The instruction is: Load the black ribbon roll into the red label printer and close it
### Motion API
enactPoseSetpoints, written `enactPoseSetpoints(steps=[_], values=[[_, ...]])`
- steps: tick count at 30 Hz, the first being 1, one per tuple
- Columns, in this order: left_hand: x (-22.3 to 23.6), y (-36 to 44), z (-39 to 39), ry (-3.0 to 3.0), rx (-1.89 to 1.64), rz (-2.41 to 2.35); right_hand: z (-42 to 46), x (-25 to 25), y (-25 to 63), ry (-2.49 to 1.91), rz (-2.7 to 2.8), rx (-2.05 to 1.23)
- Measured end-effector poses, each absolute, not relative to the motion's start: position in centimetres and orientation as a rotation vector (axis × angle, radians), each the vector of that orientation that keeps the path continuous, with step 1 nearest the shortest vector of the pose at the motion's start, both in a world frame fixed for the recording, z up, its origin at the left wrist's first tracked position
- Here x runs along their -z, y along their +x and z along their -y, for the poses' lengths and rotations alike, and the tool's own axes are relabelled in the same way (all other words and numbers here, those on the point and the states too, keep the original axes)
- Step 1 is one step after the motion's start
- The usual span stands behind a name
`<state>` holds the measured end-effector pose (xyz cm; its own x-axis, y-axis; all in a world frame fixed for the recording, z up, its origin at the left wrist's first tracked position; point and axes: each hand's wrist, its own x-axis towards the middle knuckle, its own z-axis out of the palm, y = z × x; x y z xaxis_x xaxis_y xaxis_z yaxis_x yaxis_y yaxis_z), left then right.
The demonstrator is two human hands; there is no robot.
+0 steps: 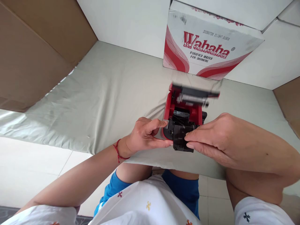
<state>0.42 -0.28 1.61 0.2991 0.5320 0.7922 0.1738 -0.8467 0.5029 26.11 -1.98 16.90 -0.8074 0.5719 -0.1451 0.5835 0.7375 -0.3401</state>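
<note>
A small red and black boxy device, like a label printer, sits on the cloth-covered table with its lid raised. The lid is blurred. Inside lies a shiny black roll. A black film strip reaches out over the device's front edge. My left hand grips the device's front left corner, thumb on top and a finger along the front. Between thumb and fingers, my right hand pinches the right side of the film strip.
A white and red Wahaha water carton stands behind the device, against white panels. A brown cardboard box rises at the left, and another brown surface shows at the right. The wrinkled pale cloth hangs over the table's front edge, above my knees.
</note>
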Motion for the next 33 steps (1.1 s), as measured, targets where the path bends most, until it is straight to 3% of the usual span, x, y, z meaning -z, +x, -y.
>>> enactPoseSetpoints(steps=[6,12,20,33], values=[[-0.4,0.7,0.2,2.214,-1.487,-0.612,-0.3,-16.8,24.1,1.195,-2.847,0.642],[-0.1,0.7,-0.3,2.345,-1.546,-0.601,-3.2,-14.5,23.1,1.733,-2.634,0.267],[-0.3,0.9,-0.2,2.398,-1.552,-0.636,-4.0,-13.0,23.9,1.354,-2.709,0.187],[-0.6,0.8,-0.3,2.414,-1.525,-0.594,-4.1,-13.3,23.4,1.318,-2.518,0.161]])
